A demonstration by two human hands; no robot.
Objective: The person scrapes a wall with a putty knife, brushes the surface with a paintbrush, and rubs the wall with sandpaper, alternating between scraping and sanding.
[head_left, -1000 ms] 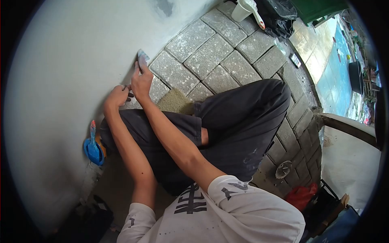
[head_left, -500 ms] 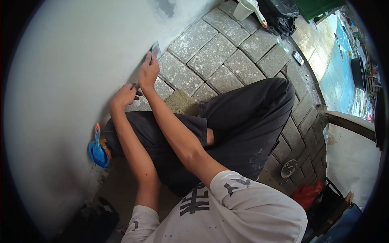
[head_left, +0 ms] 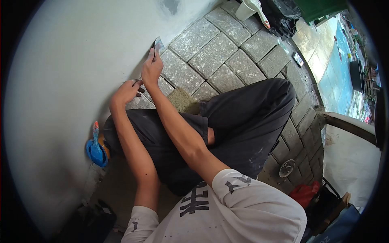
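Note:
A flat metal scraper [head_left: 159, 45] is held in my right hand [head_left: 152, 69], its blade beside the base of the pale wall [head_left: 73, 52]. Just below it, my left hand [head_left: 127, 92] is near the wall's foot and my right wrist, its fingers partly bent and apart. Whatever lies between the left fingers, if anything, is too small to tell. A sandy greenish patch [head_left: 181, 100] lies on the grey pavers [head_left: 214, 52] beside my right forearm.
A blue container with a brush [head_left: 96, 154] stands by the wall at left. White pot [head_left: 244, 11], black bag [head_left: 283, 14] and green object [head_left: 322, 9] are at the top. A round glass-like dish [head_left: 287, 168] and red bag [head_left: 303, 193] lie at lower right.
My right hand and the scraper have shifted slightly up and to the right along the wall's foot. My left hand has moved slightly up.

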